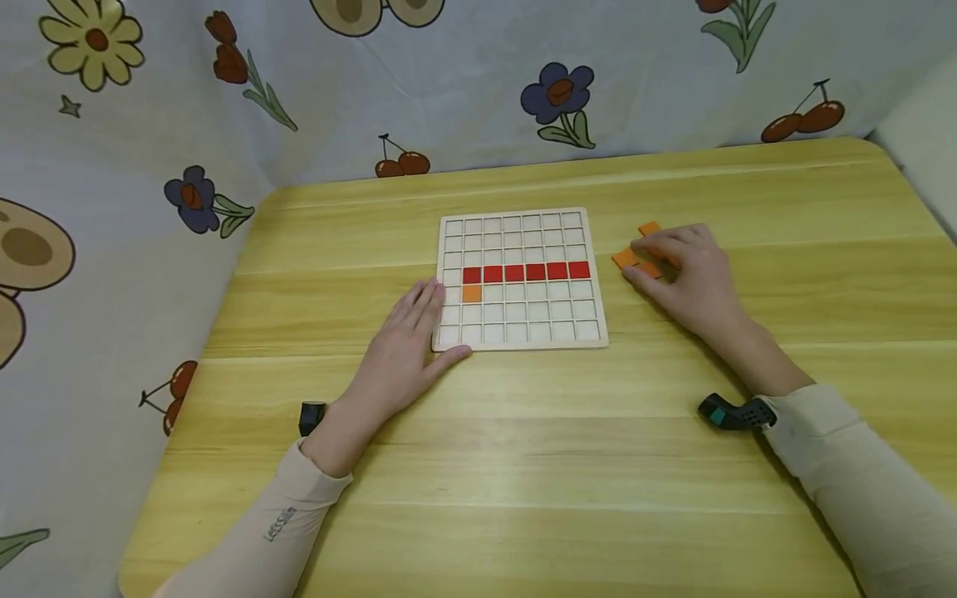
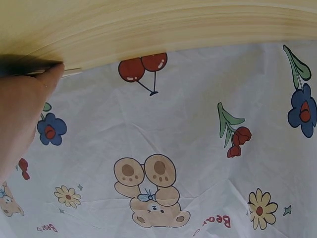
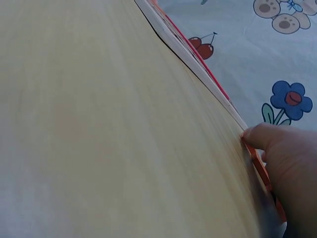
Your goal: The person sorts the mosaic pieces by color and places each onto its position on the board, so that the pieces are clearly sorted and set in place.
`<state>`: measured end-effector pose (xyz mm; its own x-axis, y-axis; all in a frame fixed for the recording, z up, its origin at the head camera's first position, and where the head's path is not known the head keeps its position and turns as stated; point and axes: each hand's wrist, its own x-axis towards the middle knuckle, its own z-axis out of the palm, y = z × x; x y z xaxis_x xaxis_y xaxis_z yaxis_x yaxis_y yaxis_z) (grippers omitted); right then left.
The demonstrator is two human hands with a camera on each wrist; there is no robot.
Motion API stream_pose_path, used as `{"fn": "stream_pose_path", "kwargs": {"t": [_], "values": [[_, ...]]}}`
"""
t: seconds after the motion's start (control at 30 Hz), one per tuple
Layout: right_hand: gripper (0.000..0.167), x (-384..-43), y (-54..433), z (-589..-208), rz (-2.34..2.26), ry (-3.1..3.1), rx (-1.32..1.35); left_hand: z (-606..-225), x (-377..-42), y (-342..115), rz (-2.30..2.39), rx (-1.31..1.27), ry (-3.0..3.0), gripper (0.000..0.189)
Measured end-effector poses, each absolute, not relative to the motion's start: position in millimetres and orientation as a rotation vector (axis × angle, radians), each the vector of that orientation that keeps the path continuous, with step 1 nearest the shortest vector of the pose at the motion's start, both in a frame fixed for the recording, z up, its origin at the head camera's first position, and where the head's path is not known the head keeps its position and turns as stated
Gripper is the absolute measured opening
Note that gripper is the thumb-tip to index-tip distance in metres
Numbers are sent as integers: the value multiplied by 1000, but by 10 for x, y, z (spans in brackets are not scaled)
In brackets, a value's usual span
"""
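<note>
A pale square grid board (image 1: 512, 314) lies on the table, with a row of red tiles (image 1: 514, 273) and one orange tile (image 1: 472, 293) under the row's left end. My left hand (image 1: 399, 357) rests at the board's left side, fingers straight along the edge and thumb at the lower left corner. In the left wrist view only part of the left hand (image 2: 25, 106) shows. Right of the board, my right hand (image 1: 691, 270) pinches a loose orange tile (image 1: 624, 259) between thumb and index finger. More orange tiles (image 1: 649, 227) lie around and partly under this hand.
The wooden table (image 1: 523, 465) extends around the board. Behind it and to the left hangs a patterned cloth (image 1: 463, 91) with flowers and cherries. A dark wrist strap (image 1: 736, 413) sits on the right forearm, another dark device (image 1: 311, 418) on the left wrist.
</note>
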<state>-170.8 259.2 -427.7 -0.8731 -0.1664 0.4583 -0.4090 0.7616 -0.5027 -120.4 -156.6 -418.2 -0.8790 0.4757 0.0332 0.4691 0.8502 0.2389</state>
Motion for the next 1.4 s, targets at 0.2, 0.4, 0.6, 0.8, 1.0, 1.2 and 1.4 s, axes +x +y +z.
{"fn": "stream_pose_path", "kwargs": {"t": [0.2, 0.4, 0.6, 0.8, 1.0, 1.2, 1.4], "values": [[30, -1757, 2548, -4288, 863, -2606, 454, -4193, -1217, -1565, 373, 770, 2999, 96], [29, -1759, 2540, -4287, 869, -2602, 444, -4188, -1218, -1563, 371, 761, 3001, 96], [31, -1745, 2542, -4266, 869, -2605, 429, -4177, -1217, -1560, 372, 763, 3004, 96], [32, -1721, 2544, -4266, 870, -2576, 431, -4182, -1222, -1558, 365, 764, 3002, 97], [31, -1712, 2521, -4267, 897, -2529, 445, -4196, -1226, -1564, 362, 753, 3000, 97], [28, -1704, 2401, -4254, 955, -2468, 519, -4198, -1230, -1579, 358, 753, 3010, 97], [27, -1702, 2249, -4251, 1027, -2385, 578, -4191, -1229, -1574, 363, 765, 3007, 97]]}}
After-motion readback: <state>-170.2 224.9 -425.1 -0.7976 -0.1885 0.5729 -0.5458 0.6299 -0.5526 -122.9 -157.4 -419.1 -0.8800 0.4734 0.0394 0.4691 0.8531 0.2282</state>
